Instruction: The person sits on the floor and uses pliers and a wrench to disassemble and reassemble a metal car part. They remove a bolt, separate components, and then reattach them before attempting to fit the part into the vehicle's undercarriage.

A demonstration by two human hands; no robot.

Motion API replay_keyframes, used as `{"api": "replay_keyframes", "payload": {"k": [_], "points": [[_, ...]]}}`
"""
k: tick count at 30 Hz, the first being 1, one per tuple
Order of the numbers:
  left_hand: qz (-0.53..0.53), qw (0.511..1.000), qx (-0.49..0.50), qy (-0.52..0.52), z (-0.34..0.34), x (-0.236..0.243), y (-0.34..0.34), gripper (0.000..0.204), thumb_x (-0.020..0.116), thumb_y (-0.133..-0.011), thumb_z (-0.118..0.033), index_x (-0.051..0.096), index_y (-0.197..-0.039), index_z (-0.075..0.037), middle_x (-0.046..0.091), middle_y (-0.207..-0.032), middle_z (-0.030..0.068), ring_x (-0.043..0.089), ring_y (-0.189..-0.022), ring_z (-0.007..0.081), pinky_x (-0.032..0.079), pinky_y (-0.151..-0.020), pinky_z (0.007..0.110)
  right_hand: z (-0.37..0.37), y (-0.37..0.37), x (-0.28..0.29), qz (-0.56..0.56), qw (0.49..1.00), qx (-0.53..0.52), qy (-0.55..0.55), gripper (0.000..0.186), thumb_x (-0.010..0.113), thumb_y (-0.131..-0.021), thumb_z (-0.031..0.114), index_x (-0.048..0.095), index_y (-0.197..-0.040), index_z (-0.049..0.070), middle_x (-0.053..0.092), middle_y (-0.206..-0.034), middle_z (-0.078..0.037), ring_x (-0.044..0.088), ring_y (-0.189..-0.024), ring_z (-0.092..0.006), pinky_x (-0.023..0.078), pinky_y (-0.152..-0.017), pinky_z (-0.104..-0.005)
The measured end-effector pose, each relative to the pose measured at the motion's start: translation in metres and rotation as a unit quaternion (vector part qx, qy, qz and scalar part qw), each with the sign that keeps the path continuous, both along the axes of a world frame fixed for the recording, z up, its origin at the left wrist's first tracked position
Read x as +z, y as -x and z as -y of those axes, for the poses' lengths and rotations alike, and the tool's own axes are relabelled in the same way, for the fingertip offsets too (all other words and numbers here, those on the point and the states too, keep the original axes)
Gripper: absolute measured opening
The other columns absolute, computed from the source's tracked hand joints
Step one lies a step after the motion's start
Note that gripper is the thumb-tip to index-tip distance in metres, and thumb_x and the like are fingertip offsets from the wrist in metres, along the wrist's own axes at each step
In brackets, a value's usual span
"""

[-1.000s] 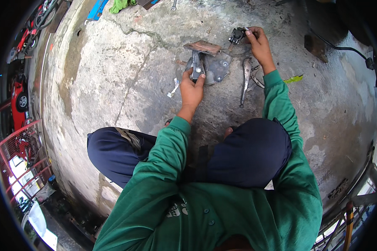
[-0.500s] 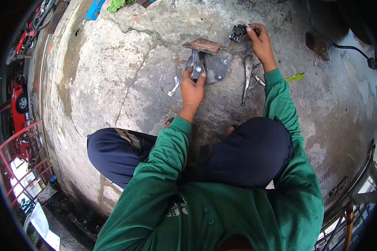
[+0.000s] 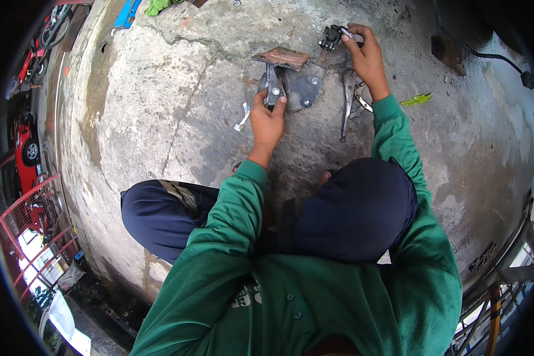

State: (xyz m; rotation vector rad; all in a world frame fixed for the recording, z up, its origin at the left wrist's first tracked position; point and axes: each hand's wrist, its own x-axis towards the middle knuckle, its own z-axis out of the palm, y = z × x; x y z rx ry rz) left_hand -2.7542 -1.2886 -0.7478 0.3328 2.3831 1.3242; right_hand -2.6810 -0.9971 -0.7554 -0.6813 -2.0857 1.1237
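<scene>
Near upper ctr of frame, your L hand grips the lower end of a grey bracket, thumb on the R side; above and to the R, your R hand pinches the R end of a black fitting w/ thumb and fingers. Btwn them: a bolted plate on the concrete, w/ a rusty plate just above. Farther out: locking pliers below your R hand, a white scrap L of your L hand, a green leaf at R; upper L, a green cloth; far L edge, a red car.
</scene>
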Motion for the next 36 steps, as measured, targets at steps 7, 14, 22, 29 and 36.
{"api": "replay_keyframes", "payload": {"k": [7,14,22,29,36], "points": [[-0.023,1.000,-0.007,0.006,-0.001,0.008,0.002,0.053,0.078,-0.088,-0.022,0.059,-0.125,0.011,0.059,-0.062,0.0069,0.051,-0.054,0.0148,0.042,-0.053,0.033,0.054,-0.016,-0.012,0.055,0.993,0.039,0.094,0.033,0.070,-0.097,0.027,0.059,-0.110,-0.001,0.071,-0.094,-0.015,0.070,-0.086,-0.0265,0.054,-0.080,-0.0355],[-0.034,0.997,-0.038,0.062,-0.019,0.011,0.014,0.054,0.079,-0.086,-0.023,0.060,-0.123,0.012,0.066,-0.070,0.0152,0.063,-0.064,0.0246,0.051,-0.065,0.039,0.054,-0.008,-0.056,0.024,0.970,0.022,0.240,0.031,0.067,-0.100,0.027,0.060,-0.109,-0.001,0.071,-0.092,-0.012,0.067,-0.082,-0.0182,0.053,-0.076,-0.0330],[-0.060,0.995,-0.046,0.058,-0.033,-0.009,0.025,0.052,0.075,-0.091,-0.017,0.055,-0.129,0.011,0.059,-0.066,0.0050,0.052,-0.046,0.0139,0.042,-0.045,0.033,0.047,-0.007,-0.062,0.036,0.954,0.029,0.295,0.029,0.063,-0.103,0.023,0.056,-0.115,-0.002,0.066,-0.100,-0.008,0.066,-0.090,-0.0157,0.056,-0.082,-0.0314],[-0.040,0.997,-0.061,0.035,-0.034,-0.007,0.025,0.053,0.072,-0.092,-0.009,0.052,-0.136,0.015,0.070,-0.087,0.0122,0.065,-0.071,0.0144,0.051,-0.063,0.028,0.048,-0.010,-0.061,0.025,0.948,0.033,0.314,0.028,0.063,-0.103,0.023,0.056,-0.115,-0.003,0.067,-0.099,-0.009,0.066,-0.091,-0.0161,0.056,-0.083,-0.0316],[0.002,0.998,-0.063,-0.009,-0.040,0.002,0.021,0.056,0.070,-0.093,-0.007,0.049,-0.139,0.018,0.070,-0.119,0.0215,0.066,-0.103,0.0188,0.051,-0.091,0.030,0.052,-0.017,-0.044,0.058,0.973,0.020,0.221,0.025,0.065,-0.102,0.019,0.058,-0.114,-0.002,0.067,-0.095,-0.010,0.067,-0.089,-0.0170,0.054,-0.080,-0.0328]]}}
